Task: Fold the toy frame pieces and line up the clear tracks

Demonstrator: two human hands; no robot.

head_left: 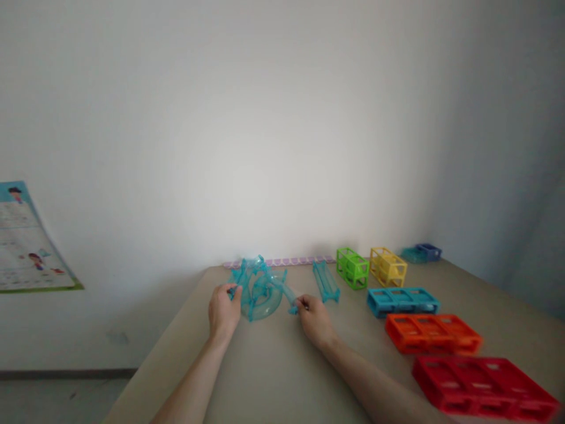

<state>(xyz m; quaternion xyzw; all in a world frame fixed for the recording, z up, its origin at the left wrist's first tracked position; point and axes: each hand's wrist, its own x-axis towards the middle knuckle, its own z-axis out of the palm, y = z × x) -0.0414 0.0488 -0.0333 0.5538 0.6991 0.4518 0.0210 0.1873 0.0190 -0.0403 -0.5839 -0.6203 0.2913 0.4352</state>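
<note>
A clear teal plastic track assembly, with a round funnel-like part and several slanted pieces, stands on the table in front of me. My left hand pinches its left side near a small teal connector. At the right, my right hand has its fingers closed on the low end of a sloping teal track piece, which reaches up toward the round part. Whether that piece is joined to the assembly I cannot tell. Just beyond my right hand lies a separate straight teal track piece.
On the right are open-frame blocks: green, yellow, blue, orange and red. Teal pieces and a dark blue block lie at the far corner. A white wall backs the table.
</note>
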